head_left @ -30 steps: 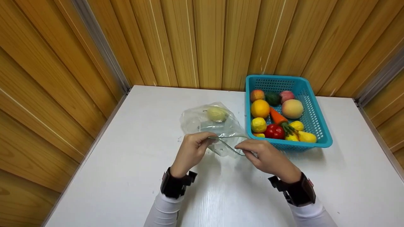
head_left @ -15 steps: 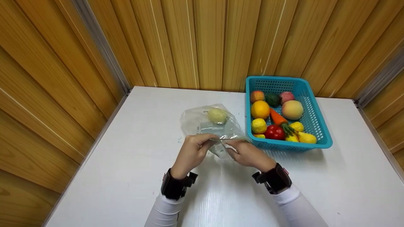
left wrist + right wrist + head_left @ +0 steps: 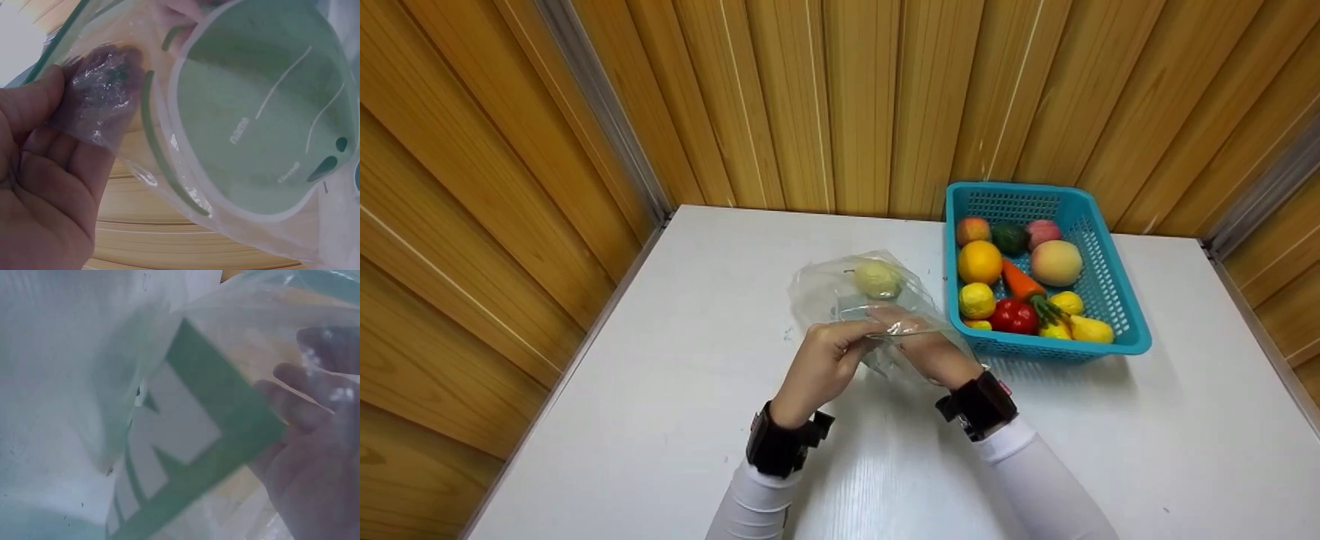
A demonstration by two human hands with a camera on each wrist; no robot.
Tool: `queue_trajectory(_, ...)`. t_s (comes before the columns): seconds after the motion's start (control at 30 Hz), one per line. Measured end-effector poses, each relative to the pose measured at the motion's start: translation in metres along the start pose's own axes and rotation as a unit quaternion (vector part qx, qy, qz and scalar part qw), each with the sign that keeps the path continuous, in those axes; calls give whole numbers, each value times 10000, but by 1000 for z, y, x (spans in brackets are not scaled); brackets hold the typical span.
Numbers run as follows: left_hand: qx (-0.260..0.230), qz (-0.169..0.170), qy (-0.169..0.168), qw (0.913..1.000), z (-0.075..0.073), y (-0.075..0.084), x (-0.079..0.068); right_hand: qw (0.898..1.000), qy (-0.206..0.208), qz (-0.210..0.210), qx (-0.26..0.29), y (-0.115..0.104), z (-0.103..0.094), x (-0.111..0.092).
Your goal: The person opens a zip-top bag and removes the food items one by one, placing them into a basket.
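Observation:
A clear zip bag (image 3: 819, 291) with green printing lies on the white table, and a pale yellow-green pear (image 3: 877, 279) with a stem shows through its plastic. My left hand (image 3: 826, 364) pinches the bag's mouth between thumb and fingers; in the left wrist view its thumb presses near the green strip, beside a green printed label (image 3: 253, 107). My right hand (image 3: 936, 354) is inside the bag's mouth up to the wrist, seen through the film. In the right wrist view the fingers (image 3: 309, 385) of that hand are loosely extended behind the plastic, holding nothing visible.
To the right stands a turquoise basket (image 3: 1054, 347) holding an orange (image 3: 980, 262), a carrot (image 3: 1020, 281), a red tomato-like piece (image 3: 1014, 316), a large peach-like fruit (image 3: 1056, 262) and several yellow pieces. Wood-look panels (image 3: 855, 112) border the table's far edge.
My right hand has moved left from the bag's edge and slid into its mouth. The left hand has kept its pinch on the rim, and the pear has stayed nearly where it was.

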State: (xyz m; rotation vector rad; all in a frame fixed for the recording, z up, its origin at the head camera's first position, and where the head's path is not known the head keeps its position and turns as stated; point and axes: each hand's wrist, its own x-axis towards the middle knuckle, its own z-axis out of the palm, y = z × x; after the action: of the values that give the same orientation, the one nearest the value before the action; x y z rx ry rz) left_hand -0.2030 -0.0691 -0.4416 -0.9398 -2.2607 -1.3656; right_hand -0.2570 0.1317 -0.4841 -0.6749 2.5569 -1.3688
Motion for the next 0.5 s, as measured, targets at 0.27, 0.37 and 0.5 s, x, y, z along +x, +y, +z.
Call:
queue_trajectory(0.27,-53,-9,-200,9998,3,2,0,9958,442,-503,-626,3,11,23)
queue_trajectory(0.37,-89,-46,-320,9994,4,4,1,9853,570,-1044,-1229,7,13,29)
queue_trajectory(0.5,-117,-100,-425,9990,6,5,1,9773,499,-1105,-1735,10,13,30)
